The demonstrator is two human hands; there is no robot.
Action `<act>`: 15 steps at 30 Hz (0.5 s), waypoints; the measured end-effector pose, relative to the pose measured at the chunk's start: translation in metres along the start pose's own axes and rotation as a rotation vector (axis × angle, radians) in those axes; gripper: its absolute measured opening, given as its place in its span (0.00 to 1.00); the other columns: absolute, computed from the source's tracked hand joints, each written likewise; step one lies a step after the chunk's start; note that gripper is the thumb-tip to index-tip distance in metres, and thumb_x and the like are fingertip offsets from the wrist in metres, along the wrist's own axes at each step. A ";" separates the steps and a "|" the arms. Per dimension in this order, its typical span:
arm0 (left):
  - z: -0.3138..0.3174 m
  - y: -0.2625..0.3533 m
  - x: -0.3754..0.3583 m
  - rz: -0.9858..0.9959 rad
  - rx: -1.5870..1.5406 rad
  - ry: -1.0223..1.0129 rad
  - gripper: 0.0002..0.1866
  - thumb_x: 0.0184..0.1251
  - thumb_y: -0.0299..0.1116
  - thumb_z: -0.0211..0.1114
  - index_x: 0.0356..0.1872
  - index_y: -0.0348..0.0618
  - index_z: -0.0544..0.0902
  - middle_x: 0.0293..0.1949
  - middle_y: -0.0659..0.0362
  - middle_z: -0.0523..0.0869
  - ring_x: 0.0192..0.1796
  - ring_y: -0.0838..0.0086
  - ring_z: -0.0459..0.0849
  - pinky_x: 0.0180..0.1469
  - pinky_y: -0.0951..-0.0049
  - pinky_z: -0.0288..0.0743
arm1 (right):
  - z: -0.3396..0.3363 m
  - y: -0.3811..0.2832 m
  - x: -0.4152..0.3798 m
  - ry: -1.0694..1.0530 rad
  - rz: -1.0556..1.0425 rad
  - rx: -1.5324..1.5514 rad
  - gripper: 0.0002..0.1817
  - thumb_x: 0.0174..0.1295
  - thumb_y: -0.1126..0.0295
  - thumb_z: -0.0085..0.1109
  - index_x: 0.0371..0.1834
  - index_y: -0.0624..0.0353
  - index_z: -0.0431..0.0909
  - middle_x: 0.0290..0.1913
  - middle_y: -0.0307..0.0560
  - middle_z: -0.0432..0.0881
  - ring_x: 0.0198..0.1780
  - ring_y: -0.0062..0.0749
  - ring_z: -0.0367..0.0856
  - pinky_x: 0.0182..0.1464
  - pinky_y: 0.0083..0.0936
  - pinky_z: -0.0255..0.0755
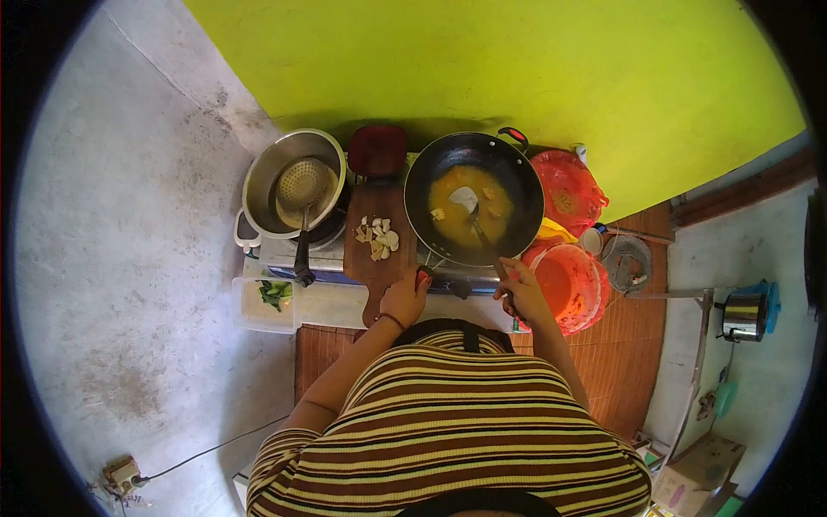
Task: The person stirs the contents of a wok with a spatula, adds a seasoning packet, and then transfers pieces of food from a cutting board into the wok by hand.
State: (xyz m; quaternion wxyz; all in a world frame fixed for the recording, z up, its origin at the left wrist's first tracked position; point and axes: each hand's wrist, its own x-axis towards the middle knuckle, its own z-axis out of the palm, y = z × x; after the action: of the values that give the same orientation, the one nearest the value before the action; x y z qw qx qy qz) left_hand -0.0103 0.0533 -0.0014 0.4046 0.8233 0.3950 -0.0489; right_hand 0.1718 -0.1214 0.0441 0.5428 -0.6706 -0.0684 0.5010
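Note:
My right hand (524, 293) is closed around the handle of a spatula (484, 234), whose blade rests in the yellowish liquid (450, 226) inside a black wok (419, 185). A few light pieces lie in that liquid. At the wok's near left side, the fingers of my left hand (403, 299) are closed on its near handle (424, 274). Beside that hand lies a wooden cutting board (365, 264) with chopped whitish pieces (377, 238) on it.
Left of the board stands a metal pot (252, 194) holding a perforated skimmer (303, 183). A plastic container (258, 314) with green leaves sits near the left wall. A dark red container (377, 148) is behind the board. Red baskets (564, 284) stand at the right.

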 end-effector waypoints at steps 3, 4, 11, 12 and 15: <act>0.000 -0.001 0.000 0.019 0.012 0.005 0.22 0.67 0.49 0.51 0.57 0.48 0.69 0.39 0.41 0.83 0.41 0.44 0.81 0.43 0.48 0.74 | 0.001 -0.001 0.000 -0.049 0.051 0.077 0.25 0.63 0.76 0.42 0.66 0.55 0.58 0.22 0.51 0.76 0.08 0.24 0.64 0.11 0.19 0.54; 0.000 -0.002 0.001 0.032 0.014 0.003 0.22 0.68 0.49 0.51 0.57 0.48 0.69 0.39 0.41 0.83 0.40 0.43 0.81 0.42 0.48 0.74 | 0.000 -0.002 -0.001 -0.071 0.056 0.113 0.25 0.63 0.76 0.42 0.66 0.55 0.58 0.22 0.51 0.76 0.09 0.24 0.64 0.11 0.19 0.55; 0.003 -0.006 0.002 0.048 0.009 0.016 0.21 0.68 0.49 0.50 0.53 0.46 0.70 0.37 0.41 0.83 0.40 0.43 0.81 0.42 0.48 0.74 | -0.002 -0.013 -0.012 -0.125 0.039 0.181 0.25 0.63 0.76 0.43 0.66 0.57 0.59 0.23 0.51 0.76 0.09 0.23 0.64 0.11 0.18 0.56; 0.001 -0.002 0.000 0.035 0.010 0.010 0.21 0.68 0.49 0.50 0.53 0.46 0.70 0.37 0.41 0.83 0.40 0.43 0.81 0.42 0.48 0.74 | -0.003 -0.015 -0.014 -0.127 0.034 0.179 0.25 0.63 0.76 0.43 0.66 0.57 0.59 0.23 0.51 0.76 0.09 0.22 0.64 0.11 0.18 0.56; 0.003 -0.005 0.002 0.042 -0.012 0.019 0.20 0.68 0.50 0.50 0.50 0.46 0.71 0.38 0.41 0.83 0.40 0.43 0.81 0.42 0.49 0.73 | -0.004 -0.016 -0.017 -0.144 -0.017 0.116 0.25 0.63 0.77 0.44 0.65 0.57 0.60 0.22 0.50 0.76 0.08 0.21 0.63 0.11 0.17 0.57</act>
State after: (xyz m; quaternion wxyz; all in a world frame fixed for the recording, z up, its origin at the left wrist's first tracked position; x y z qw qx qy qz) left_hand -0.0116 0.0540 -0.0069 0.4066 0.8295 0.3817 -0.0302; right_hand 0.1736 -0.1291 0.0664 0.5787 -0.5997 -0.0841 0.5463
